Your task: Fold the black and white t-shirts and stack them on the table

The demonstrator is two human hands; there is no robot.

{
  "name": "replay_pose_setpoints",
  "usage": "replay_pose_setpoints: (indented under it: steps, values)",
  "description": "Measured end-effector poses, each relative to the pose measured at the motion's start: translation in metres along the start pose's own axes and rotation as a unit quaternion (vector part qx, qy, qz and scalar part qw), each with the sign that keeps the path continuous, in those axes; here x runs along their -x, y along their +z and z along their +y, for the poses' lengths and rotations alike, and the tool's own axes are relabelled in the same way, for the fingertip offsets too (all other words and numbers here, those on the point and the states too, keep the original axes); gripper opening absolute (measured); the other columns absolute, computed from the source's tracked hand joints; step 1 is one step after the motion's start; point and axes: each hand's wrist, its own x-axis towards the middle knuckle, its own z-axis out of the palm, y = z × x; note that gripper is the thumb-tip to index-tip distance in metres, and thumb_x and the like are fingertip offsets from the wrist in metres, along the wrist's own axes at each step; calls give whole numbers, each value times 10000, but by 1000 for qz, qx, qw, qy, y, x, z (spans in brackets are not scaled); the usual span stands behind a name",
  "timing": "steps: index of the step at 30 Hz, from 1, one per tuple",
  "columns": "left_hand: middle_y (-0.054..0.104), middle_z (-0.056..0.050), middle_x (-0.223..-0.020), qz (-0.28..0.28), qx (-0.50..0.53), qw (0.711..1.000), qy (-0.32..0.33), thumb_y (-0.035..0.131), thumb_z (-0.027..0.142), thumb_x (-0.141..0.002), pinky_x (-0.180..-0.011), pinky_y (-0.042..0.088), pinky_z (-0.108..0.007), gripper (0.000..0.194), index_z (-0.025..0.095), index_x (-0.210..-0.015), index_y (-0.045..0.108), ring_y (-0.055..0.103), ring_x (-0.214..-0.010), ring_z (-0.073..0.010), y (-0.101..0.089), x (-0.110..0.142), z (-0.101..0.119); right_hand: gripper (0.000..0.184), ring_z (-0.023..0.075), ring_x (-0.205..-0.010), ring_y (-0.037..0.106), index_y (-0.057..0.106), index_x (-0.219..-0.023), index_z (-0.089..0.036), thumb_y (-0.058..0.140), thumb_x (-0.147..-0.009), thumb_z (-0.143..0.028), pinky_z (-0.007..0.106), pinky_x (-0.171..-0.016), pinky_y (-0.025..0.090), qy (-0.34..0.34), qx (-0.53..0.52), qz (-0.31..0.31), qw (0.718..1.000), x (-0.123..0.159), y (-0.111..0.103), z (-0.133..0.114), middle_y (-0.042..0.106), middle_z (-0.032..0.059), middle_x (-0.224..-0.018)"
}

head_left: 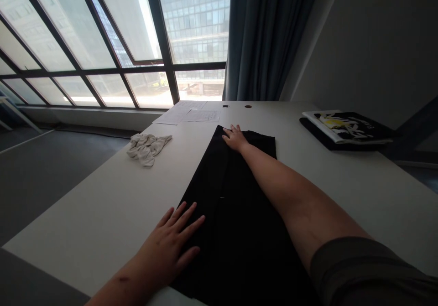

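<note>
A black garment (239, 233), perhaps a pair of trousers, lies stretched lengthwise on the white table, narrower at its far end and wide near me. My right hand (235, 138) rests on its far end, fingers spread. Over the garment's left edge, closer to me, my left hand (176, 237) lies flat with its fingers apart. A small pale mark shows near the middle of the cloth. My right forearm covers part of the garment's right side, and its near end runs out of view.
A crumpled whitish cloth (147, 147) lies on the table (137, 205) at left. Paper sheets (191, 114) and two small dark round pieces are at the far edge. Folded garments (345, 128) are stacked at right. Windows and a blue curtain (263, 41) stand behind.
</note>
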Motion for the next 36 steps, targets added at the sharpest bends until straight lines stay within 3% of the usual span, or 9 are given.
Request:
replay_pose_setpoints:
  steps: [5,7,10,15,17,20,26,32,36]
  values:
    - [408,-109,-1687,5,7,1000,-16,608,478,-1026,-1263,275,-672,533,312,-1531,565,388,-1545,-389,-21,-11,7,519,322,-1332,535,740,-1323,-120,318,-1098,-322,464,-1193,307,22,46,115,992,59,-38,107,698,189,-1341]
    - [496,-117,-1623,8,34,999,12,617,421,-1024,-1238,365,-589,434,260,-1426,644,477,-1484,-355,-30,-23,28,523,326,-1275,568,763,-1278,-125,304,-1086,-285,485,-1160,332,79,56,156,983,85,-45,143,731,194,-1256]
    - [625,-82,-1491,-28,77,987,136,642,322,-1004,-1129,475,-458,351,263,-1349,670,611,-1331,-291,-38,-49,75,481,318,-1321,556,730,-1364,-145,391,-1058,-296,486,-1177,318,120,42,113,985,109,-47,166,722,179,-1307]
    - [554,-2,-1586,-69,66,941,324,597,305,-1022,-897,543,-363,424,334,-1444,604,725,-1008,-202,-31,-85,146,467,248,-1425,518,697,-1438,-199,484,-1040,-322,367,-1242,287,91,3,47,995,105,-35,159,647,103,-1484]
    - [487,16,-1643,-67,57,928,363,584,293,-1025,-843,546,-364,484,360,-1503,555,726,-930,-177,-25,-92,161,465,269,-1458,495,708,-1427,-200,493,-1038,-337,380,-1258,285,97,-12,42,994,100,-30,158,619,98,-1521]
    - [592,-6,-1525,-67,51,906,414,595,273,-1027,-856,530,-374,455,332,-1478,578,713,-901,-162,-17,-98,171,492,327,-1507,442,696,-1444,-186,509,-1023,-358,435,-1257,314,120,-40,51,991,97,-27,160,585,99,-1555]
    - [659,-4,-1012,-60,28,909,412,678,280,-994,-711,467,-377,150,261,-1134,728,594,-728,-173,-15,-98,170,461,288,-1407,571,766,-1337,-177,489,-988,-295,378,-1173,420,161,-105,114,975,91,-33,158,706,107,-1400]
    - [676,8,-1231,42,64,930,359,604,209,-1040,-825,453,-344,91,232,-986,674,589,-884,-156,-42,-82,145,475,243,-1247,685,795,-1267,-180,448,-955,-269,330,-1072,494,178,-160,195,951,75,-46,143,756,105,-1304]
    - [703,19,-1082,77,119,948,286,535,36,-967,-848,452,-318,185,207,-957,604,586,-853,-139,-54,-51,113,474,227,-1245,687,788,-1273,-175,440,-962,-259,326,-1067,504,167,-194,200,946,52,-49,127,758,88,-1301]
